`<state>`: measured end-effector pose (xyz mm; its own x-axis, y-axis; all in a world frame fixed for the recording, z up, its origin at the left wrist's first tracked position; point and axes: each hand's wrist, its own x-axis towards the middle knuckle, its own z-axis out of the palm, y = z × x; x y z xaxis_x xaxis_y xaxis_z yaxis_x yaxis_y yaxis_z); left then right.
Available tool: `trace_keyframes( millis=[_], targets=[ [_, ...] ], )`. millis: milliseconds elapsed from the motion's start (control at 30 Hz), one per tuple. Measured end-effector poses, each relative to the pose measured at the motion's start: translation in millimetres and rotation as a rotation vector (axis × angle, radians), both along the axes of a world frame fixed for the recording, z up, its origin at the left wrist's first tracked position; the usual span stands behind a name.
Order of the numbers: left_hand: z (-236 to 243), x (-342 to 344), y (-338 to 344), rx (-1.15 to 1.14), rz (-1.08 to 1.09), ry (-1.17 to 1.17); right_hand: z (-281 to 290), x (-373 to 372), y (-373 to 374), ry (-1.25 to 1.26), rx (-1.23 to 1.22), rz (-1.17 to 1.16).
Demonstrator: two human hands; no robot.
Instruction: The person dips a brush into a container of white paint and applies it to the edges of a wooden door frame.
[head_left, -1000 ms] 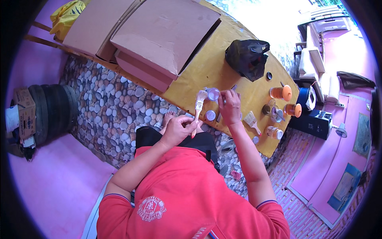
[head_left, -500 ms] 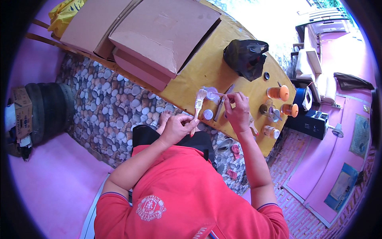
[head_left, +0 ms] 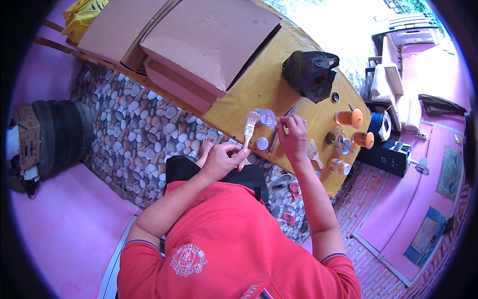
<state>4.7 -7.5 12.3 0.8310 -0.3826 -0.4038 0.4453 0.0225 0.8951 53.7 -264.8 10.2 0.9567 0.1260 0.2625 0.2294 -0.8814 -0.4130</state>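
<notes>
My left hand (head_left: 221, 160) is closed around the handle of a paintbrush (head_left: 249, 128), which stands nearly upright with its pale bristles at the top. The handle ends in red below my fingers. My right hand (head_left: 295, 137) pinches a thin pale stick (head_left: 277, 117). Its far end reaches to a small round tub (head_left: 267, 117) with pale purple contents; whether it touches them I cannot tell. A second small white-topped pot (head_left: 262, 143) sits by the table edge. Between it and my right hand lies a narrow flat tool (head_left: 275, 140).
On the yellow table (head_left: 239, 107) are big cardboard boxes (head_left: 209, 45), a black plastic bag (head_left: 311, 74), two orange-lidded jars (head_left: 348, 118), a clear cup (head_left: 342, 144), another jar (head_left: 340, 166) and a second brush (head_left: 313, 151). Stacked tyres (head_left: 62, 137) stand at the left.
My right hand has drawn slightly left and down, and the stick's tip stays by the tub. My left hand keeps the paintbrush almost still. The whole view has shifted a little.
</notes>
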Motion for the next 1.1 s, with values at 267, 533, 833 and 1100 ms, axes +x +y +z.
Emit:
trace_keyframes(
  millis=[267, 533, 833, 1100],
  targets=[
    [11.6, 4.1, 5.1, 0.053, -0.051, 0.033, -27.7, 3.2, 3.3, -0.016, -0.082, 0.024],
    [9.2, 3.7, 5.0, 0.043, -0.052, 0.063, -29.7, 4.0, 13.2, 0.026, -0.009, 0.007],
    [17.4, 7.1, 7.4, 0.054, -0.053, 0.068, -28.9, 0.5, 6.8, 0.035, -0.024, -0.028],
    [13.8, 7.7, 4.9, 0.052, -0.046, 0.038, -32.5, 7.0, 13.1, 0.004, 0.028, -0.033]
  ],
)
